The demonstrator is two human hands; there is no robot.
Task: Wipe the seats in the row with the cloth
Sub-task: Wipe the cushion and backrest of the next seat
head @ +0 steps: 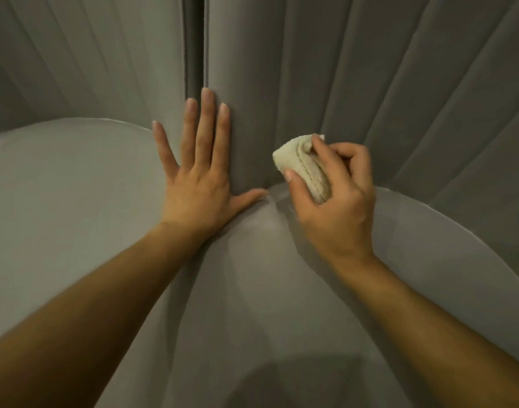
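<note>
**Cloth held low on the right seat**

The left hand lies flat between the left seat and the right seat, fingers straight and spread. The right hand grips the folded cream cloth against the right seat's backrest, just above its cushion.

We are counting two seat cushions, the left cushion and the right cushion, and two ribbed backrests, the left backrest and the right backrest. We are seeing one folded cloth. We are also counting two bare hands, the left hand and the right hand.
</note>
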